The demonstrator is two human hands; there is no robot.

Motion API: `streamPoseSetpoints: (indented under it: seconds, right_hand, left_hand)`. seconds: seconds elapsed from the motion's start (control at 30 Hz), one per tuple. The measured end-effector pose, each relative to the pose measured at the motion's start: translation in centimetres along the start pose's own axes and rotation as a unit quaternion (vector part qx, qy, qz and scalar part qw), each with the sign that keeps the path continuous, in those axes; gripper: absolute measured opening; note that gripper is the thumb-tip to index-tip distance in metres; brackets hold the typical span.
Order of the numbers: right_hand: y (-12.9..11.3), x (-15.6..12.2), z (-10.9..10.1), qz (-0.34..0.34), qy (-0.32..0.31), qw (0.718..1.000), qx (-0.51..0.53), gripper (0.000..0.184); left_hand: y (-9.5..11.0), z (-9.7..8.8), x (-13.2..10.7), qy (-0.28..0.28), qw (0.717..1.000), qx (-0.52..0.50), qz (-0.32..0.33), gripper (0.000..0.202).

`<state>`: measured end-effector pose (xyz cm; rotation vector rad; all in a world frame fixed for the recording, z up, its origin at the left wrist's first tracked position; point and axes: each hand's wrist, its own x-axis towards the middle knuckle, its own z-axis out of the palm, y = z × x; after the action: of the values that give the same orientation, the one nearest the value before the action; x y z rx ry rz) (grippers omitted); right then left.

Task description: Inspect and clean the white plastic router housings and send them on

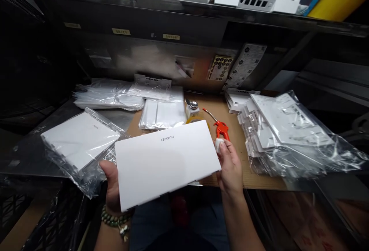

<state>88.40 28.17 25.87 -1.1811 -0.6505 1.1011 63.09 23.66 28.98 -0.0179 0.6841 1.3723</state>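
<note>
Head view — white plastic panel (165, 162) seemingly mid-wipe.
Left hand (111, 185) gripped its corner, right hand (230, 168) pinched a small white wad (218, 144) — steadiness needed next.

Left hand (111, 183): fingers hidden under flat white plastic panel (167, 162). Small white lump (219, 144) in right hand (230, 168): unidentifiable. Yellow shelf labels (121, 31): print illegible.

The left hand (111, 183) holds a flat white cover (165, 162) from below; the right hand (230, 166) touches its right edge and pinches a small white wad (219, 144); an orange air gun (220, 127) lies on the counter (230, 112) just behind.
</note>
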Motion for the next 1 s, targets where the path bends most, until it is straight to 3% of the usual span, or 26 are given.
streamPoseSetpoints:
  seconds: [0.13, 0.27, 0.4, 0.57, 0.83, 1.0]
  right_hand:
    - [-0.5, -0.5, -0.1, 0.040, -0.018, 0.999, 0.002, 0.045]
    - [-0.6, -0.7, -0.7, 0.050, -0.019, 0.999, 0.002, 0.044]
    - [-0.8, -1.1, -1.0, 0.050, -0.017, 0.999, 0.004, 0.043]
    - [-1.0, -1.3, -1.1, 0.049, -0.031, 0.998, 0.004, 0.041]
    - [-1.1, -1.5, -0.9, 0.040, -0.013, 0.999, 0.008, 0.041]
    - [-1.1, -1.3, -1.0, 0.038, -0.026, 0.998, 0.035, 0.040]
  left_hand:
    - [-0.2, -0.5, 0.3, -0.025, 0.999, 0.015, -0.019, 0.079]
    - [-0.5, -1.0, 0.8, -0.001, 0.999, 0.031, -0.009, 0.091]
    - [-0.8, 0.7, -0.2, 0.030, 0.999, 0.028, 0.000, 0.084]
    - [-1.0, 2.8, -1.1, 0.022, 0.999, 0.015, -0.018, 0.083]
    - [-1.1, 1.4, -0.4, 0.058, 0.997, 0.049, 0.007, 0.074]
    - [-0.6, 1.8, 0.8, 0.070, 0.994, 0.068, 0.047, 0.072]
